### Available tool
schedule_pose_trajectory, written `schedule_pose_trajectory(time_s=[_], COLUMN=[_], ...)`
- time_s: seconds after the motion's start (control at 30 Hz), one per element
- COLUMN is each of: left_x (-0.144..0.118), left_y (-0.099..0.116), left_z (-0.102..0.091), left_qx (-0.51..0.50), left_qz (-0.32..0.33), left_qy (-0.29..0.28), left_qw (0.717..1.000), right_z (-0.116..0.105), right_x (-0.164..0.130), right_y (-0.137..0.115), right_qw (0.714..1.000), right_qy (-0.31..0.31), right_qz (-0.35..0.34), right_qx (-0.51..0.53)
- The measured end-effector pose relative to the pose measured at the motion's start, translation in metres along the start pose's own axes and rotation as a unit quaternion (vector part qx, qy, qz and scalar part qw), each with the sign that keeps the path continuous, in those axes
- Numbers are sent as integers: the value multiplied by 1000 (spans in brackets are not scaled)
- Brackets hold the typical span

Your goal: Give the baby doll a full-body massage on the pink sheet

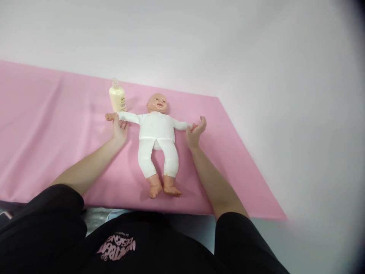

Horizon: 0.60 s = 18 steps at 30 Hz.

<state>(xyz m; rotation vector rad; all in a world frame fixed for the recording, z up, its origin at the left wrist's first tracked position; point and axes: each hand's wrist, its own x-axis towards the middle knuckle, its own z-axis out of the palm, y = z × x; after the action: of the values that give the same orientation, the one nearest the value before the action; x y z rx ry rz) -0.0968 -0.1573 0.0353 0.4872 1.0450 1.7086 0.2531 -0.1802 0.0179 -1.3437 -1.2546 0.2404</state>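
Note:
A baby doll (pixel 156 127) with a bald head and a white cloth body lies on its back, its arms stretched out to both sides and its bare feet toward me. My left hand (pixel 119 130) is closed around the doll's wrist on the left, the thumb on top and the fingers partly hidden below the arm. On the other side, my right hand (pixel 196 133) holds the doll's other hand between thumb and fingers, with the fingertips pointing up. Just behind my left hand stands a pump bottle (pixel 117 98) of pale yellow liquid.
A pink cover (pixel 57 125) with some creases lies over the table under the doll. The white wall (pixel 182 45) rises behind its far edge and along the right side. My body in a black shirt is at the near edge.

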Motion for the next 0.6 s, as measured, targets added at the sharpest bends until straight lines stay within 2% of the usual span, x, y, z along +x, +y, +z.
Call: schedule_pose_trajectory(time_s=[0.13, 0.2, 0.27, 0.3, 0.37, 0.47, 0.53, 0.6], left_x=[4, 0, -8, -14, -25, -38, -43, -46], left_y=[-8, -12, -13, -13, -12, -7, -4, -2], left_z=[0, 1, 3, 4, 6, 5, 3, 3], left_qx=[75, 102, 119, 125, 147, 248, 315, 339], left_qz=[80, 123, 176, 203, 238, 260, 280, 304], left_qy=[-20, -30, -78, -116, -198, -280, -306, -319], left_qw=[994, 987, 974, 964, 940, 890, 854, 831], right_z=[1, 12, 34, 48, 79, 117, 128, 128], right_x=[-8, -10, -11, -11, -12, -16, -19, -22], right_y=[-30, -53, -76, -87, -104, -116, -118, -116], right_qw=[995, 985, 963, 949, 899, 852, 832, 827], right_qy=[-31, -112, -213, -256, -372, -456, -496, -504], right_qz=[-91, -128, -163, -179, -230, -255, -248, -245], right_qx=[4, 25, 37, 40, 30, 25, 34, 52])
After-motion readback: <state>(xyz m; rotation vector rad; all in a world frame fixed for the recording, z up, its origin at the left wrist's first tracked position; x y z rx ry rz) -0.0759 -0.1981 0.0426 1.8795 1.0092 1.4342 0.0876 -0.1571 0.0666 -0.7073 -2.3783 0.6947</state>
